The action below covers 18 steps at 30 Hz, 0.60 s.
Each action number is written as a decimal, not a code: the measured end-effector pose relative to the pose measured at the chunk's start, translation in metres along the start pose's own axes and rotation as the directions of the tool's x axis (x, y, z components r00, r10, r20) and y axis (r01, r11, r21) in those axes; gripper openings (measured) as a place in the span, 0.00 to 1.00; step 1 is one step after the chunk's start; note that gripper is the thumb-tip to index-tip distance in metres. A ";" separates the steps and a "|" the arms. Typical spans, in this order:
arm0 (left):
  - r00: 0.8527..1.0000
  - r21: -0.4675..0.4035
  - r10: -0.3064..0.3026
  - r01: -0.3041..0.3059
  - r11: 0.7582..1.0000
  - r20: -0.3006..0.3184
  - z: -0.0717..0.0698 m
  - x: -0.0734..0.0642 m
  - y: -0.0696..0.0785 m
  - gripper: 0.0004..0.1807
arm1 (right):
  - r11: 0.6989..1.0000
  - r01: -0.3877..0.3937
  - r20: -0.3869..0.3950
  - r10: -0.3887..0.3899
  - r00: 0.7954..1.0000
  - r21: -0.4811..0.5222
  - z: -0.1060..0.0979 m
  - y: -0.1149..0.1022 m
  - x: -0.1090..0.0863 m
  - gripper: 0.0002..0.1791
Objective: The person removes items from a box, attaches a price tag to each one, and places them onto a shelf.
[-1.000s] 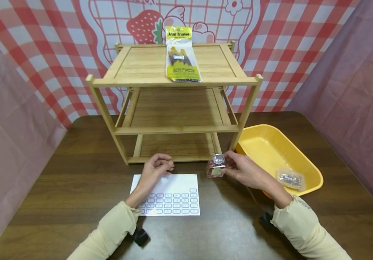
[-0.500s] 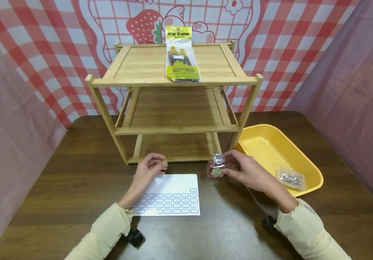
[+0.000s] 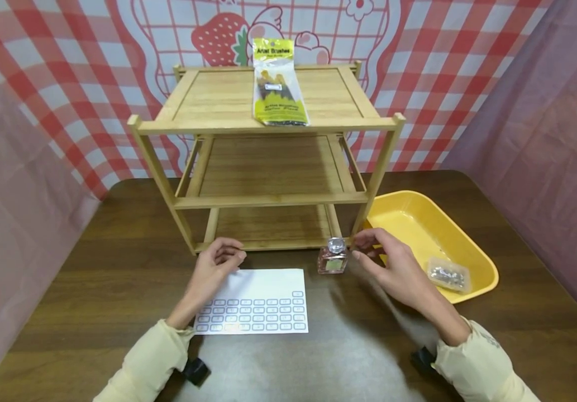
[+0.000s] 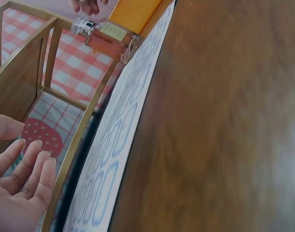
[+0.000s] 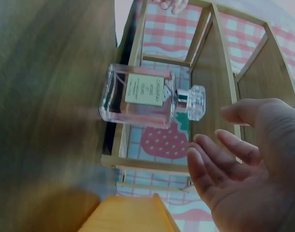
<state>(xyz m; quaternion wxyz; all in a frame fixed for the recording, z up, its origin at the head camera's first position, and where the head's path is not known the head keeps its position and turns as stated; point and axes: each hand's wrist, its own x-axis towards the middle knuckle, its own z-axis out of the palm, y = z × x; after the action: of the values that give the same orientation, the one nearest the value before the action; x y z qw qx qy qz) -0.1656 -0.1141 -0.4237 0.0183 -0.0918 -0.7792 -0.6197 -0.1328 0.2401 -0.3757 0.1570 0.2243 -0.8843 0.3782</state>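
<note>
watching from my end, i have both hands in the head view, fingers released on each. the right hand (image 3: 394, 265) is just beside the bottle (image 3: 332, 261), its fingers loosely bent and its thumb apart from the others; the right wrist view shows me a gap between the fingertips and the clear cap (image 5: 197, 102). the bottle stands upright on the table (image 3: 358, 357), pinkish, with a pale label (image 5: 144, 89) whose small print i can't read. it's just in front of the rack (image 3: 208, 100), near the right front leg, between the sheet (image 3: 268, 282) and the yellow tub (image 3: 454, 237).

the left hand (image 3: 213, 271) is by the sheet's upper left corner, fingers relaxed and slightly curved; i can't tell whether it touches the paper. rows of blue-outlined boxes cover the sheet's lower part.

a see-through case (image 3: 448, 274) with silvery bits lies in the tub, towards its near end. on the rack's top shelf i see a yellow pack (image 3: 279, 84) marked "artist brushes". behind hangs a red checked cloth (image 3: 444, 50).
</note>
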 end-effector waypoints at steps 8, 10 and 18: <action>0.998 0.116 0.062 -0.062 0.991 0.008 -0.012 -0.004 -0.004 0.11 | 0.984 0.180 -0.131 -0.180 0.975 -0.013 0.008 -0.006 -0.009 0.16; 0.998 0.127 0.063 -0.064 0.990 0.005 -0.014 -0.005 -0.005 0.11 | 0.967 0.255 -0.149 -0.256 0.955 -0.020 0.011 -0.009 -0.009 0.17; 0.999 0.160 0.047 -0.047 0.986 0.008 -0.023 -0.010 -0.005 0.11 | 0.938 0.347 -0.088 -0.347 0.934 -0.017 0.028 -0.022 -0.013 0.16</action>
<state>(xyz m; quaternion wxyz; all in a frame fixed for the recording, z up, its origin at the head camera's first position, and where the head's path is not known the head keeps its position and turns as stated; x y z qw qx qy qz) -0.1584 -0.1382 -0.4246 0.0386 -0.1096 -0.8241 -0.5544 -0.1133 0.2099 -0.3866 0.2608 0.3595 -0.8231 0.3539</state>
